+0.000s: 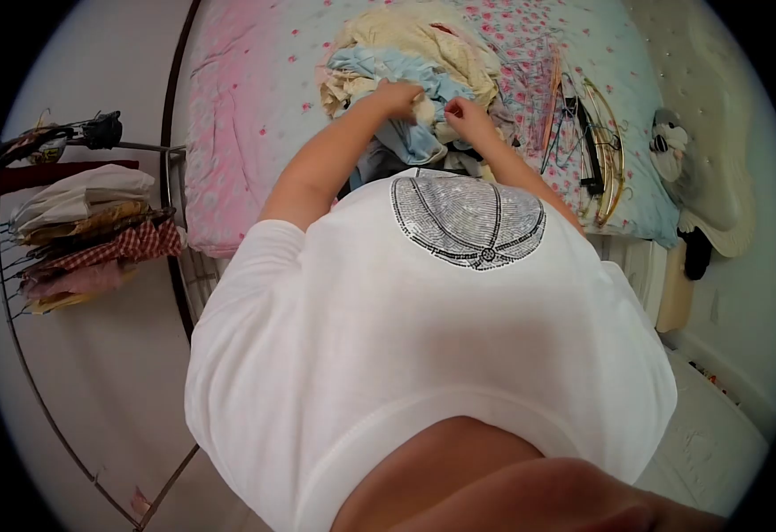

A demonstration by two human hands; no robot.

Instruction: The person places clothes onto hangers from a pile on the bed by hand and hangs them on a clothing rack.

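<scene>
A heap of clothes lies on the bed in front of me, with a cream garment [405, 31] at its far side and a light-blue garment [414, 142] across its middle. My left hand [399, 99] is closed on clothing in the heap, its fingers bent over a pale cream bit of cloth [424, 110]. Just to its right, my right hand [467, 117] has its fingers pinched together at the edge of the light-blue cloth. Whatever is between those fingers is too small to make out. Darker clothes at the near side are partly hidden by my shirt.
Several clothes hangers [593, 146] lie on the flowered bedspread [255, 115] to the right. A metal rack with hanging clothes [95, 230] stands at the left. A grey and white soft toy [669, 146] rests by the pale tufted headboard [716, 115].
</scene>
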